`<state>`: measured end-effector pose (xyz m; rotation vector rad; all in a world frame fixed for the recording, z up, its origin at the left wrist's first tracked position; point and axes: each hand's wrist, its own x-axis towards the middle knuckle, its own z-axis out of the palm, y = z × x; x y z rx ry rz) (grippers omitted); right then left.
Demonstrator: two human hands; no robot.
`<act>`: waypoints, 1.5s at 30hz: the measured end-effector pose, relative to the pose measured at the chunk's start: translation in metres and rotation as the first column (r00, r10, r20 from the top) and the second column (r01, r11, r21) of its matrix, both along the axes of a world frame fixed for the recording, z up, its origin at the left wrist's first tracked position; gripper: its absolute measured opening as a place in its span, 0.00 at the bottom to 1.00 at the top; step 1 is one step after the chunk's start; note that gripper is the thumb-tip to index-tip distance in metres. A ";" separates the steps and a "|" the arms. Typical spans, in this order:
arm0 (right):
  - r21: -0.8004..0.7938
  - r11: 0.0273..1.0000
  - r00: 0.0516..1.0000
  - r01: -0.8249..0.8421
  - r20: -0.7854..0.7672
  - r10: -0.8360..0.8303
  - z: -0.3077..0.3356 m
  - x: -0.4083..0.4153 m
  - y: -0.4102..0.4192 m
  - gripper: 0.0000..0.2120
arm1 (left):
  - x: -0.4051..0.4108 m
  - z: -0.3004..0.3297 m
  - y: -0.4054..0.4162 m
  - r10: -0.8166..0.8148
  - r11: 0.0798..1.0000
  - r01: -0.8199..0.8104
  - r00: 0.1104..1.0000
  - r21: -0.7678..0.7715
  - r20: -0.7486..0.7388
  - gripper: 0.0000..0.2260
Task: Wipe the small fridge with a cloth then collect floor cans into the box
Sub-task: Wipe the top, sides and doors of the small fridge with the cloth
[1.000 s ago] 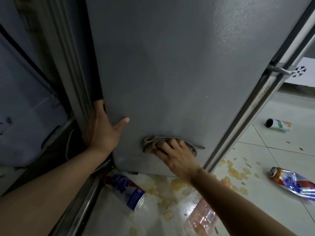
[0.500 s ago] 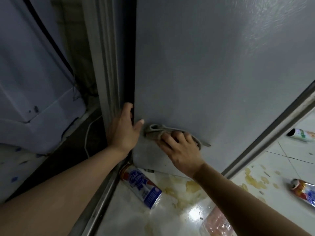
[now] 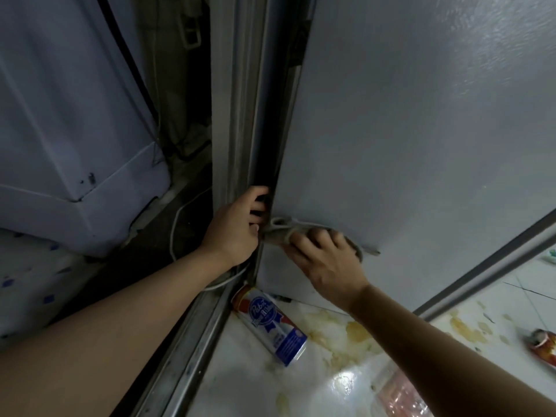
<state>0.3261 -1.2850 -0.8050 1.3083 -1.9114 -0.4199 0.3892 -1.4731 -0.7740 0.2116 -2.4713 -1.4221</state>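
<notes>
Two hands low on the pale grey fridge [image 3: 421, 130]: left hand [image 3: 237, 227], grip clamped round its corner edge; right hand [image 3: 328, 260], grip apart, presses the crumpled grey cloth [image 3: 281, 233] against its side.

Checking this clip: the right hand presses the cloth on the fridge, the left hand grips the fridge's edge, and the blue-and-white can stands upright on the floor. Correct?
Not quite. The head view shows the blue-and-white can lying on its side on the floor, not upright. The rest holds: the right hand presses the cloth on the fridge and the left hand grips its edge.
</notes>
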 end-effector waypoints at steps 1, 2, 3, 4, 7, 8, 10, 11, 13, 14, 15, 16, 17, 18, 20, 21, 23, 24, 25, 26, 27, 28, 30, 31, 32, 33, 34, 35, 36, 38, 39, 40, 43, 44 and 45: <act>0.033 0.999 1.000 0.016 0.010 -0.017 -0.004 0.003 -0.002 0.23 | 0.001 -0.001 -0.001 0.010 1.000 -0.010 1.000 -0.013 0.000 0.27; 0.027 0.999 0.999 0.030 0.026 -0.031 -0.003 0.005 -0.004 0.23 | 0.003 -0.002 -0.002 0.019 1.000 -0.019 1.000 -0.023 -0.003 0.27; -0.006 0.999 0.998 0.043 0.045 -0.043 0.002 0.007 -0.005 0.23 | 0.005 -0.003 -0.004 0.027 0.999 -0.027 1.000 -0.028 -0.005 0.27; -0.064 0.996 0.997 0.056 0.062 -0.053 0.011 0.009 -0.007 0.24 | 0.006 -0.004 -0.005 0.035 0.999 -0.035 0.999 -0.032 -0.006 0.27; -0.282 0.958 0.997 0.057 0.073 -0.038 0.049 0.004 -0.020 0.24 | 0.006 -0.009 -0.009 0.068 0.997 -0.068 0.998 -0.035 -0.011 0.26; -0.329 0.943 0.997 0.051 0.070 -0.030 0.057 0.003 -0.025 0.23 | 0.005 -0.012 -0.009 0.076 0.997 -0.076 0.997 -0.033 -0.004 0.25; -0.361 0.932 0.998 0.044 0.056 -0.025 0.061 0.002 -0.032 0.22 | 0.004 -0.019 -0.012 0.084 0.996 -0.083 0.996 -0.024 0.016 0.25; -0.351 0.936 0.999 0.036 0.037 -0.024 0.056 0.002 -0.033 0.22 | 0.004 -0.023 -0.013 0.083 0.996 -0.082 0.996 -0.019 0.021 0.25; -0.278 0.960 0.999 0.036 0.007 -0.036 0.040 0.001 -0.031 0.22 | 0.006 -0.033 -0.017 0.077 0.997 -0.076 0.997 -0.024 0.024 0.25; -0.231 0.972 0.999 0.046 0.001 -0.047 0.030 0.001 -0.030 0.22 | 0.007 -0.038 -0.018 0.075 0.997 -0.075 0.997 -0.031 0.021 0.24; -0.186 0.981 0.998 0.057 0.001 -0.058 0.019 0.001 -0.031 0.22 | 0.008 -0.042 -0.019 0.078 0.996 -0.077 0.997 -0.034 0.014 0.23; -0.145 0.987 0.998 0.068 0.002 -0.069 0.007 0.002 -0.031 0.22 | 0.009 -0.046 -0.019 0.082 0.996 -0.081 0.997 -0.035 0.008 0.23; -0.107 0.991 0.997 0.076 0.006 -0.075 -0.004 0.003 -0.032 0.23 | 0.010 -0.049 -0.019 0.085 0.996 -0.085 0.996 -0.035 0.004 0.22; -0.073 0.994 0.997 0.077 0.015 -0.076 -0.016 0.005 -0.033 0.23 | 0.010 -0.051 -0.018 0.088 0.995 -0.088 0.996 -0.036 0.001 0.22; -0.009 0.997 0.995 0.083 0.053 -0.082 -0.040 0.008 -0.033 0.26 | 0.011 -0.055 -0.018 0.095 0.994 -0.095 0.995 -0.050 -0.004 0.23; 0.029 0.995 0.992 0.096 0.082 -0.098 -0.051 0.009 -0.032 0.28 | 0.011 -0.057 -0.018 0.097 0.993 -0.097 0.995 -0.061 -0.003 0.23; 0.126 0.985 0.980 0.115 0.150 -0.133 -0.071 0.011 -0.030 0.32 | 0.012 -0.059 -0.019 0.094 0.992 -0.093 0.996 -0.079 0.008 0.23; 0.174 0.978 0.973 0.116 0.176 -0.147 -0.080 0.013 -0.029 0.34 | 0.012 -0.060 -0.019 0.089 0.992 -0.087 0.996 -0.088 0.019 0.24; 0.219 0.969 0.968 0.117 0.192 -0.160 -0.086 0.014 -0.028 0.36 | 0.011 -0.061 -0.019 0.082 0.992 -0.078 0.996 -0.094 0.033 0.24; 0.258 0.959 0.965 0.117 0.200 -0.172 -0.090 0.016 -0.027 0.37 | 0.010 -0.061 -0.018 0.073 0.993 -0.068 0.996 -0.096 0.048 0.24; 0.281 0.953 0.965 0.110 0.199 -0.170 -0.092 0.017 -0.026 0.36 | 0.009 -0.061 -0.016 0.066 0.994 -0.060 0.996 -0.096 0.060 0.24; 0.282 0.954 0.968 0.100 0.195 -0.159 -0.090 0.017 -0.025 0.35 | 0.008 -0.061 -0.014 0.062 0.994 -0.056 0.996 -0.099 0.069 0.24; 0.217 0.971 0.968 0.098 0.205 -0.143 -0.080 0.018 -0.021 0.33 | 0.006 -0.059 -0.009 0.064 0.993 -0.056 0.995 -0.100 0.076 0.25; 0.155 0.983 0.970 0.094 0.208 -0.126 -0.072 0.017 -0.018 0.31 | 0.004 -0.057 -0.006 0.067 0.993 -0.060 0.995 -0.097 0.072 0.26; 0.089 0.992 0.977 0.088 0.188 -0.103 -0.063 0.016 -0.013 0.29 | 0.004 -0.054 -0.003 0.068 0.994 -0.063 0.996 -0.095 0.056 0.26; 0.026 0.997 0.986 0.076 0.145 -0.079 -0.051 0.014 -0.008 0.27 | 0.003 -0.052 0.000 0.063 0.994 -0.059 0.998 -0.090 0.032 0.26; -0.030 0.998 0.994 0.062 0.095 -0.059 -0.039 0.011 0.000 0.24 | 0.002 -0.050 0.003 0.051 0.995 -0.050 0.999 -0.081 0.012 0.26; -0.082 0.995 0.997 0.054 0.050 -0.050 -0.027 0.006 0.009 0.22 | 0.001 -0.048 0.007 0.044 0.996 -0.044 0.999 -0.075 0.007 0.27; -0.127 0.990 0.998 0.054 0.016 -0.053 -0.015 0.001 0.018 0.21 | -0.001 -0.047 0.010 0.050 0.996 -0.049 0.999 -0.075 0.014 0.28; -0.204 0.976 0.997 0.072 -0.004 -0.074 -0.002 -0.007 0.032 0.20 | -0.006 -0.048 0.014 0.098 0.992 -0.094 0.994 -0.089 0.040 0.30; -0.233 0.969 0.997 0.079 0.000 -0.081 -0.002 -0.009 0.036 0.20 | -0.009 -0.048 0.016 0.130 0.988 -0.125 0.990 -0.092 0.056 0.30; -0.246 0.966 0.997 0.081 0.001 -0.083 -0.007 -0.010 0.039 0.19 | -0.012 -0.049 0.019 0.160 0.984 -0.153 0.985 -0.094 0.067 0.31; -0.112 0.993 0.999 0.039 0.001 -0.039 -0.044 -0.009 0.048 0.21 | -0.017 -0.048 0.028 0.241 0.957 -0.228 0.969 -0.178 0.052 0.31; -0.022 0.999 1.000 0.026 0.008 -0.026 -0.059 -0.008 0.053 0.22 | -0.018 -0.046 0.030 0.275 0.941 -0.260 0.961 -0.218 0.038 0.30; 0.081 0.996 0.999 0.027 0.018 -0.029 -0.072 -0.007 0.058 0.23 | -0.018 -0.045 0.031 0.301 0.926 -0.285 0.953 -0.246 0.026 0.29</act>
